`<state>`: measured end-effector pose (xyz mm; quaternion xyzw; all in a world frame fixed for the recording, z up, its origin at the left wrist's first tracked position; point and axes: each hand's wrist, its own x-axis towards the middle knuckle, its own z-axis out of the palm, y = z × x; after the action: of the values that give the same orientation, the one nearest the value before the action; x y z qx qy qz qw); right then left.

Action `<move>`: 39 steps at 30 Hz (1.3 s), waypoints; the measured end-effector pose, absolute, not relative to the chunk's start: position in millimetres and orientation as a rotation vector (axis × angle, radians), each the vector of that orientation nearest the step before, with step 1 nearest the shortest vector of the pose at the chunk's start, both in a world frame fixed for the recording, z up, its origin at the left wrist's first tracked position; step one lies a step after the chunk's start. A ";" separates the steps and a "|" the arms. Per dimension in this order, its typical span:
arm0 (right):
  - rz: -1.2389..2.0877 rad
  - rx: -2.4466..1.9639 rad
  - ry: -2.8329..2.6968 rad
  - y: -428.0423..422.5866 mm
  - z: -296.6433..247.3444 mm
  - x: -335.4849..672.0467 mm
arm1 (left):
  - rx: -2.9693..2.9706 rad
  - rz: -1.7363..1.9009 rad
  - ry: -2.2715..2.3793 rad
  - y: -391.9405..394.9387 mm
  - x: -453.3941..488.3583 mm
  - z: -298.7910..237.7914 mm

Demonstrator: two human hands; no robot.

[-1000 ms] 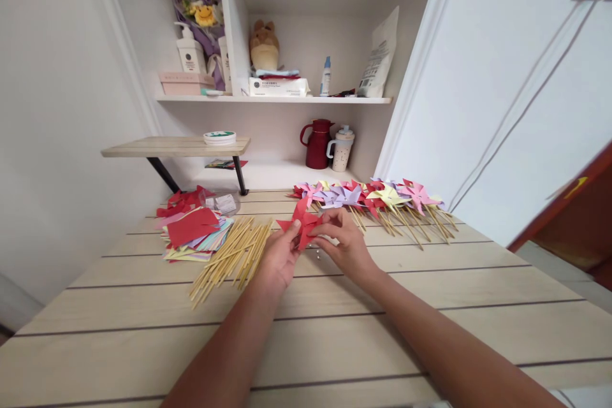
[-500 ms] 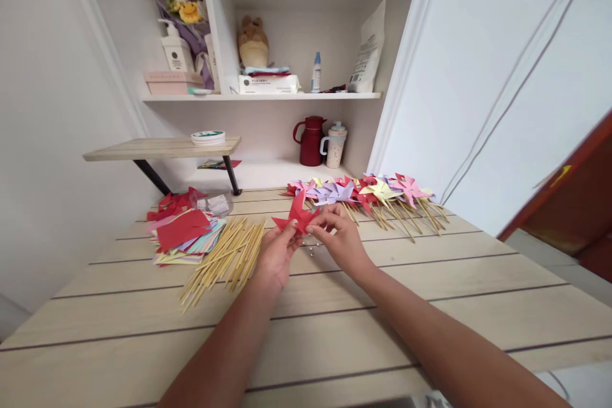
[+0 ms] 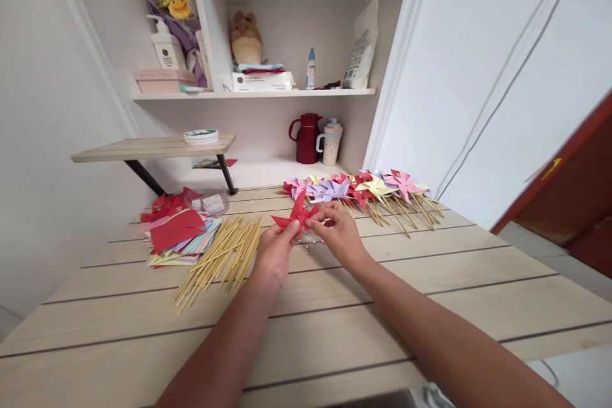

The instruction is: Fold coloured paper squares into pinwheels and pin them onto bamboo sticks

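A red paper pinwheel (image 3: 297, 209) is held up over the middle of the table, its pointed blades folded toward the centre. My left hand (image 3: 277, 248) grips it from below, thumb pressed near the centre. My right hand (image 3: 337, 229) pinches at its right side, fingertips together; whether a small pin is between them I cannot make out. Several tiny pearl-like beads or pin heads (image 3: 308, 247) lie on the table just under the hands. Left of my left hand is a loose pile of thin wooden sticks (image 3: 220, 261).
Finished pinwheels on sticks (image 3: 377, 191) lie in a heap at the back right. Stacked paper squares (image 3: 176, 236) and a clear plastic box (image 3: 213, 203) sit at the left, near a small raised shelf (image 3: 157, 148). A red jug (image 3: 308, 140) and a cup (image 3: 331, 143) stand behind.
The pinwheel's blades sit slightly lower and more folded in at the centre. Both hands stay at it in nearly the same place; the whole view has shifted a little.
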<state>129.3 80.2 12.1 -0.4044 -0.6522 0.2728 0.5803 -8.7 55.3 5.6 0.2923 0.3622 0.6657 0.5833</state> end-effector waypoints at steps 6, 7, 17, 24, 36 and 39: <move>0.591 -0.923 -1.540 78.9 14.2 129.2 | 0.740 1.576 0.843 53.7 -6.9 8.5; 0.585 -0.918 -1.542 78.5 14.5 129.0 | 0.744 1.578 0.841 53.7 -6.7 8.8; 0.504 -0.881 -1.576 76.9 13.5 127.5 | 0.740 1.583 0.862 54.4 -6.5 8.4; 0.589 -0.901 -1.486 83.8 11.8 134.1 | 0.692 1.592 0.947 55.2 -9.4 8.4; 1.227 -0.919 -1.297 84.1 19.6 142.0 | 0.893 1.592 1.135 56.9 -15.6 -0.1; 1.359 -0.815 -1.413 80.0 21.7 139.5 | 1.009 1.550 1.133 53.7 -10.9 2.8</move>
<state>139.5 80.0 21.7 -0.3351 -0.5811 0.5590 0.4874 -10.9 53.7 2.8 0.4115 0.4619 0.6316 0.4674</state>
